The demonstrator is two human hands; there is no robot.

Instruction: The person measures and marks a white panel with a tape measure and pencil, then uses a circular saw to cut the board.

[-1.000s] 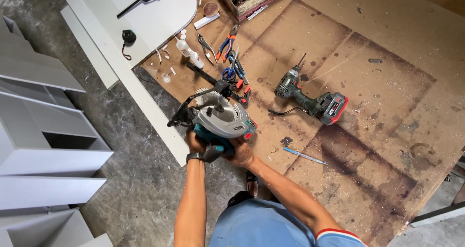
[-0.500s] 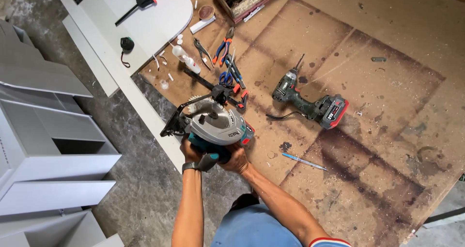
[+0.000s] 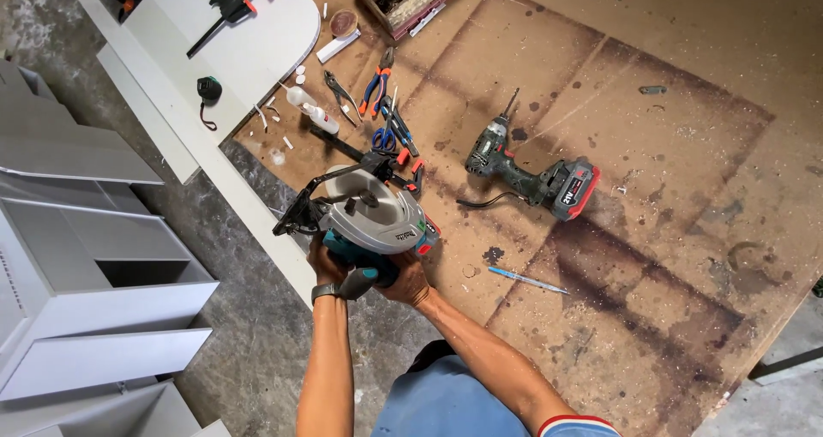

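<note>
I hold a teal and grey circular saw (image 3: 367,217) with both hands at the near edge of a brown board table (image 3: 651,231). My left hand (image 3: 327,263), with a watch on the wrist, grips the saw's left side by the handle. My right hand (image 3: 405,278) wraps the handle and body from the right. The saw's black base plate sticks out to the left over the table's edge. Its black cord trails to the right across the board.
A cordless drill (image 3: 531,176) with a red battery lies right of the saw, a blue pen (image 3: 527,280) nearer me. Pliers (image 3: 377,81), scissors and small tools lie beyond. White panels (image 3: 223,51) with a clamp (image 3: 231,0) sit upper left; grey cabinets (image 3: 86,257) stand left.
The saw has stayed in both hands and has drifted slightly toward the table's edge. The view has shifted a little; nothing else has moved.
</note>
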